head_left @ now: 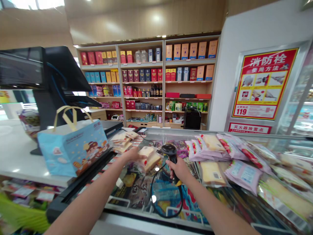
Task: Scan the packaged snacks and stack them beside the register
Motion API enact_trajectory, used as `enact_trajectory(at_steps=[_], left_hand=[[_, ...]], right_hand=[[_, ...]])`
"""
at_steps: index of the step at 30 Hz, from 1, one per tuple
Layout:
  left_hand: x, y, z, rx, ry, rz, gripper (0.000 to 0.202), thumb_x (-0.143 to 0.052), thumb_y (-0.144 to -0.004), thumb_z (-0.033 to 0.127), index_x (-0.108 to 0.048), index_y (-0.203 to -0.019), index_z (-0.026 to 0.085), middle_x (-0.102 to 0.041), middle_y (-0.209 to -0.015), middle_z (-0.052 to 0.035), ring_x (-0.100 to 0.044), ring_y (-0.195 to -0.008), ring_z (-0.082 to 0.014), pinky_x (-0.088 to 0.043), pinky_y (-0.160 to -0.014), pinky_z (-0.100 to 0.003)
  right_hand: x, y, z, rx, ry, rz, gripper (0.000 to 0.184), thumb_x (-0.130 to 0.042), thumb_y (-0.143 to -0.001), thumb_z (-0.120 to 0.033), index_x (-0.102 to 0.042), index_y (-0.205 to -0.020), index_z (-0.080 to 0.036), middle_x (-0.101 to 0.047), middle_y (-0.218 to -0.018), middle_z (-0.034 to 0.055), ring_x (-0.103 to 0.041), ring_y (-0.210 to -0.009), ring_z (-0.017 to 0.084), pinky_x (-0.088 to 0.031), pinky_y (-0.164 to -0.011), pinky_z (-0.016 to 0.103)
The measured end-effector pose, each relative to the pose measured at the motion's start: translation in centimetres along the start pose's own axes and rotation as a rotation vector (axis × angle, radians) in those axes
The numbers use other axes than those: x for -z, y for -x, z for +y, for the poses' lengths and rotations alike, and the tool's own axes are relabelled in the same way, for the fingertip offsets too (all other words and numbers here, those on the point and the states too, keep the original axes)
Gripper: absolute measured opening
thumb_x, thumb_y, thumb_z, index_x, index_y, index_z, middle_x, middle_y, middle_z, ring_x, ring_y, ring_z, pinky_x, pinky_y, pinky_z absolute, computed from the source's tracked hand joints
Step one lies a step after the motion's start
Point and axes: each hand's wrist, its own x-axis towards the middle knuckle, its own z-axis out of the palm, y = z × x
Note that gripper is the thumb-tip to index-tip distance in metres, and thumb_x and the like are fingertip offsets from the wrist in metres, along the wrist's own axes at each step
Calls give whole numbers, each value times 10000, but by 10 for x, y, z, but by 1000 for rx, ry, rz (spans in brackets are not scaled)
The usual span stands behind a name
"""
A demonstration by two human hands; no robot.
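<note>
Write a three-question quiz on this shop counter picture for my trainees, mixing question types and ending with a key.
1. True or false: the right hand grips the black scanner by its handle.
2. Which number stands on the large red wall sign?
A) 110
B) 119
C) 120
3. Fill in: the left hand holds packaged ____.

Key:
1. True
2. B
3. bread

Passable glass [140, 188] lies left of the looped cable [182, 199]; bread packs [213, 172] obstruct its right.
</note>
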Motion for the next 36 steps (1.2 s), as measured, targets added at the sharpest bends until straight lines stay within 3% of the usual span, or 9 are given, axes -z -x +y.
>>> enact_trajectory(at_steps=[4,9,11,13,17,19,23,28,36], left_hand=[[10,1,1,77,40,-169,427,-870,-413,388,-659,-727,190,-746,-866,-100,-681,-933,-316,-517,-737,-304],[20,5,-1,191,586,-191,363,-817,-552,339,-624,-817,181,-733,-811,-53,-698,-812,-245,-543,-615,-277],[17,4,7,177,795,-99,372,-794,-602,311,-623,-903,176,-730,-841,-62,-698,-781,-220,-550,-608,-275],[5,3,23,112,994,89,406,-778,-621,268,-613,-979,173,-724,-895,-76,-694,-774,-203,-560,-637,-288],[-37,5,55,-75,1306,352,510,-769,-604,238,-584,-1075,175,-712,-967,-66,-687,-809,-188,-571,-743,-328],[-56,10,64,-128,1327,351,508,-775,-595,251,-585,-1059,175,-717,-955,-54,-687,-818,-193,-571,-749,-327],[-75,20,70,-217,1280,154,512,-795,-567,237,-587,-1031,176,-729,-898,-34,-693,-782,-201,-576,-708,-319],[-73,25,72,-241,1248,64,554,-776,-581,228,-566,-1091,173,-729,-894,-30,-693,-785,-206,-570,-681,-314],[-74,27,74,-259,1174,80,535,-736,-614,205,-588,-1126,165,-728,-981,-40,-684,-834,-191,-556,-706,-282]], right_hand=[[2,1,0,27,4,-3,255,-653,-738,-371,-487,-847,-211,-519,-456,-80,-529,-343,141,-443,-357,251],[0,3,-3,4,-69,-11,279,-671,-719,-377,-489,-849,-209,-522,-474,-77,-508,-346,129,-454,-359,257],[-1,5,-5,14,-147,-48,305,-682,-704,-397,-496,-854,-207,-526,-496,-79,-506,-358,123,-470,-367,261],[-1,8,-8,48,-222,-99,332,-691,-693,-423,-501,-858,-206,-530,-518,-81,-501,-365,114,-483,-375,263],[1,13,-14,79,-284,-153,399,-717,-660,-476,-506,-857,-199,-532,-524,-80,-489,-354,102,-480,-373,255],[3,15,-16,88,-290,-155,417,-721,-652,-499,-504,-843,-198,-532,-521,-76,-492,-350,101,-474,-370,249],[4,14,-18,122,-290,-129,414,-716,-661,-514,-495,-819,-202,-527,-510,-73,-495,-348,103,-474,-366,248],[4,12,-13,112,-236,-90,387,-704,-685,-480,-487,-835,-196,-519,-503,-80,-494,-345,107,-476,-356,256],[2,13,-15,103,-203,-100,388,-686,-676,-460,-482,-865,-189,-515,-504,-90,-494,-345,109,-483,-365,270]])
